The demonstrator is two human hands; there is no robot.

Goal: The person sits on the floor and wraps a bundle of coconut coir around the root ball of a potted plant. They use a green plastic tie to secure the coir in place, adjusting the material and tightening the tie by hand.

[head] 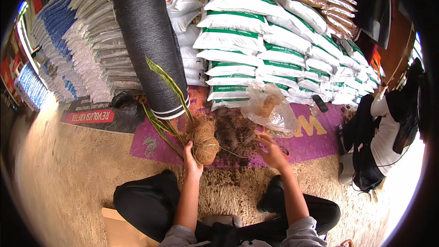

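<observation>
My left hand [192,163] holds a bundle of brown coconut fibre [205,144] tied with thin green string. Long yellow-edged snake plant leaves [168,81] reach up and left from the bundle. A loose end of string runs rightward from it, over dark soil and loose fibre [236,132] on a purple banner [305,147]. Above the banner's right part, my right hand [272,151] has its fingers spread and bent beside the fibre pile; nothing shows in its grasp. Beyond it lies a clear plastic bag [271,109] with brown fibre inside.
Stacked white and green sacks [233,37] stand ahead, with a large black mesh roll [147,34] left of them. A black plastic bag [128,104] lies left. A dark phone-like object [320,103] rests by the sacks. Another person [387,127] sits at right. Cardboard [120,228] lies near my knee.
</observation>
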